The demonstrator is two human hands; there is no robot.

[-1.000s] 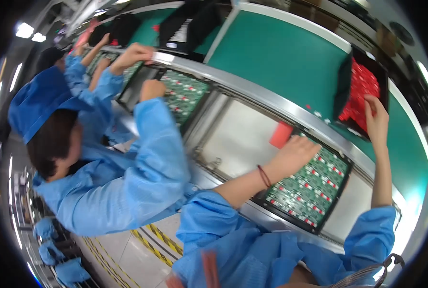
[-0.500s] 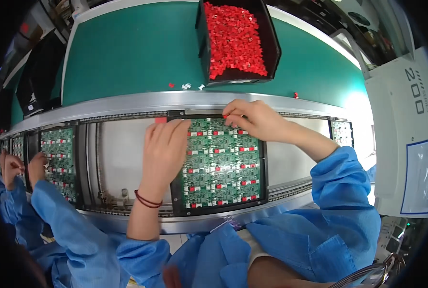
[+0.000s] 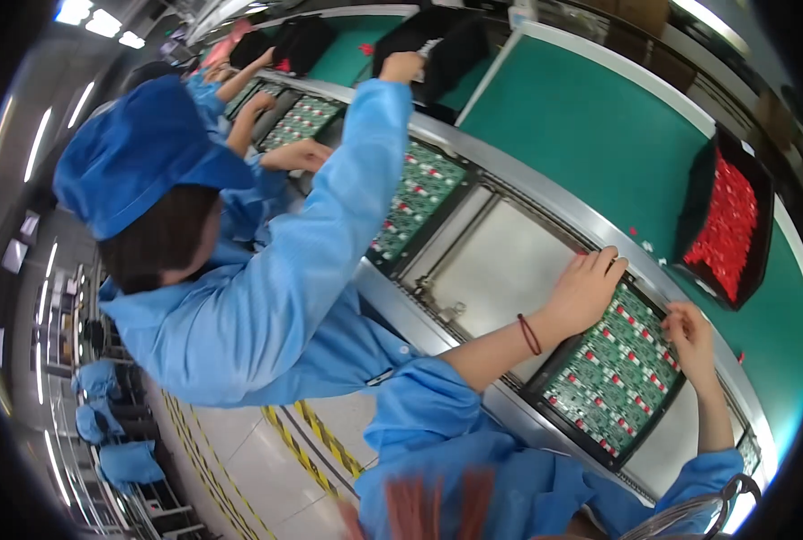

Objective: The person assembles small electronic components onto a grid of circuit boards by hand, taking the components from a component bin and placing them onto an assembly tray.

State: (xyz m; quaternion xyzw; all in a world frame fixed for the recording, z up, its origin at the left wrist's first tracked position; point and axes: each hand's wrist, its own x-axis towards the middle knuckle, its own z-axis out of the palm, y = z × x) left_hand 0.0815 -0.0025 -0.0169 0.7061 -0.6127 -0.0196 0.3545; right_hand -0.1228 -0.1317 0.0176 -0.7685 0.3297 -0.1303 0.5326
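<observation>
A black-framed panel of green circuit boards (image 3: 613, 369) lies in front of me, dotted with red and white connectors. My left hand (image 3: 590, 292) rests at its upper left corner, its fingers bent over the frame and slightly apart; it is open, and nothing shows in it. At the panel's upper right edge is my right hand (image 3: 692, 337), thumb and forefinger drawn together. Whatever is between those fingertips is too small to make out. A small red block (image 3: 582, 256) sits beside my left fingers.
Beyond the metal rail, a black bin (image 3: 692, 220) of red connectors (image 3: 726, 238) stands on the green bench (image 3: 590, 144). A few loose red and white pieces lie near it. To the left, a co-worker in blue (image 3: 266, 297) reaches over another board panel (image 3: 419, 193) toward a black bin (image 3: 437, 58).
The view has swung left and tilted, bringing the co-worker and aisle into sight. My left hand stays by the panel's corner. The red connector seen at my right fingertips earlier no longer shows.
</observation>
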